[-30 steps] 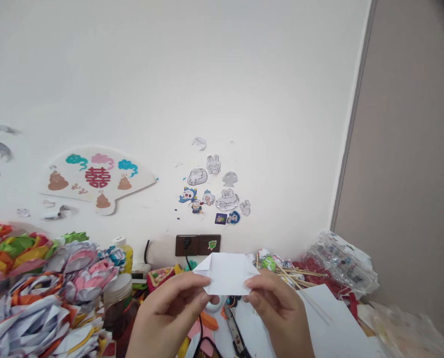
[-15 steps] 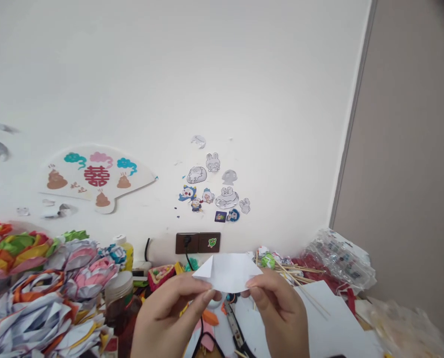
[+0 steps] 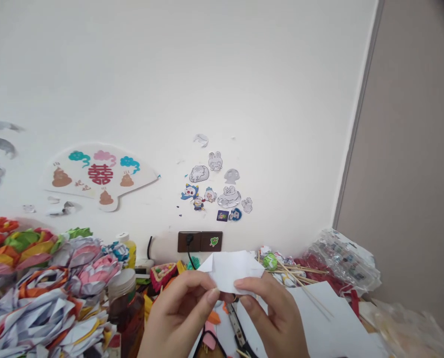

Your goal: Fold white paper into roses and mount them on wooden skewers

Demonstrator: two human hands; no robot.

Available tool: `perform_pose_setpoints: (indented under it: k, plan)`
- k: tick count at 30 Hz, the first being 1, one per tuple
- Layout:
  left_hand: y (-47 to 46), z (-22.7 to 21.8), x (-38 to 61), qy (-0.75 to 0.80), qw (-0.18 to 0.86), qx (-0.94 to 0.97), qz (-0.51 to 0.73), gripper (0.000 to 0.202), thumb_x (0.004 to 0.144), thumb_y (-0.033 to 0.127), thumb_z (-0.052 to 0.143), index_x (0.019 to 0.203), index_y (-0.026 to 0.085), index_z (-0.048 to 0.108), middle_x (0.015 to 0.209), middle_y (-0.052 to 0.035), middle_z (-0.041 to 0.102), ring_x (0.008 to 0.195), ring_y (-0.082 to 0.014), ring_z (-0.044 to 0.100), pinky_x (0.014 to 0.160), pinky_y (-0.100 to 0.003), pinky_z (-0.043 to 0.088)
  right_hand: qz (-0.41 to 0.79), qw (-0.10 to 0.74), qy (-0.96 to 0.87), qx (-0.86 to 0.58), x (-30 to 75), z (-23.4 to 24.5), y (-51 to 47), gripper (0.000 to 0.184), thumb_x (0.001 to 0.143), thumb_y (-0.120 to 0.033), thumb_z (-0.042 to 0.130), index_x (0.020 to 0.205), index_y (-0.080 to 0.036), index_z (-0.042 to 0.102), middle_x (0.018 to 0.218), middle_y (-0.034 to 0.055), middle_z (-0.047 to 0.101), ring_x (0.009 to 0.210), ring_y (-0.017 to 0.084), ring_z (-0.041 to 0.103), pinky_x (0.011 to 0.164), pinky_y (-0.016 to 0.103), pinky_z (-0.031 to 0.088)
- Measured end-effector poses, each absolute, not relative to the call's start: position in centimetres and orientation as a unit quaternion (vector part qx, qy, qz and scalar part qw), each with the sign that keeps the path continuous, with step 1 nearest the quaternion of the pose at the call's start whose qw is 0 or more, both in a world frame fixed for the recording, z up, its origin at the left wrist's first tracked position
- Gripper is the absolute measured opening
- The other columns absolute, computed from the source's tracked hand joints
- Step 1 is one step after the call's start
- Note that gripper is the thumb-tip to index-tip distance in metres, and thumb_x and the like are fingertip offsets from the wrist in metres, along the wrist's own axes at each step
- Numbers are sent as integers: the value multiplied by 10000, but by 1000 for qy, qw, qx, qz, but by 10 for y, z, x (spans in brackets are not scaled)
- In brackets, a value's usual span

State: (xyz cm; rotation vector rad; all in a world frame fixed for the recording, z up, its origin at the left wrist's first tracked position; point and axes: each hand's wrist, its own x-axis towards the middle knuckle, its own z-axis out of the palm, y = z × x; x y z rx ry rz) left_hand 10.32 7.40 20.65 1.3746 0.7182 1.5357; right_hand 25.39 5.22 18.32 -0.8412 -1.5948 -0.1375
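A small piece of folded white paper (image 3: 229, 268) is held up between my two hands, above the cluttered table. Its upper left and right corners are folded over at a slant. My left hand (image 3: 184, 311) pinches the paper's lower left edge between thumb and fingers. On the other side, my right hand (image 3: 272, 308) grips the lower right part, its index finger lying across the paper and the thumb below. Under the hands, partly hidden, lies a utility knife (image 3: 237, 325) beside pink and orange paper scraps.
Folded paper flowers (image 3: 35, 308) pile up at the left, beside a lidded jar (image 3: 123, 298). White sheets (image 3: 329, 318), thin wooden sticks (image 3: 304, 283) and plastic packaging (image 3: 350, 263) lie at the right. A wall socket (image 3: 200, 241) with a plugged-in cord is behind.
My right hand has shifted left along the paper's lower edge, its index finger now further over the paper. My hands are closer together, and the view has turned slightly.
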Motion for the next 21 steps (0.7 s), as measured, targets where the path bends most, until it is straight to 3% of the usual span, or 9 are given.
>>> perform_pose_setpoints:
  k: [7,11,14,21]
  plan:
    - [84,205,95,249,378,647,614,95,674,223,706,586,219,670,559,34,622,499,-93,569,478,-122,469,-56,615,-689,-379,253,187,51,121,842,-191,570,871,-276,652,757,-34,677,696,122,638,643,179,494]
    - [81,204,99,257,421,619,611,114,668,280,723,589,219,667,566,33,633,487,-96,577,422,-115,453,-49,632,-671,-385,254,183,53,110,840,-206,581,859,-272,667,745,-26,684,682,133,636,643,198,507]
    - [77,204,103,269,458,567,629,181,632,353,753,565,219,652,545,34,622,487,-104,583,367,-104,427,-32,657,-648,-384,256,179,54,122,822,-224,609,909,-262,686,817,19,704,784,180,656,693,248,529]
    - [74,208,102,288,473,548,627,246,589,404,779,547,212,631,546,26,632,497,-117,600,354,-113,430,-15,695,-615,-372,262,178,54,143,785,-187,642,890,-271,690,882,35,708,823,188,655,727,266,529]
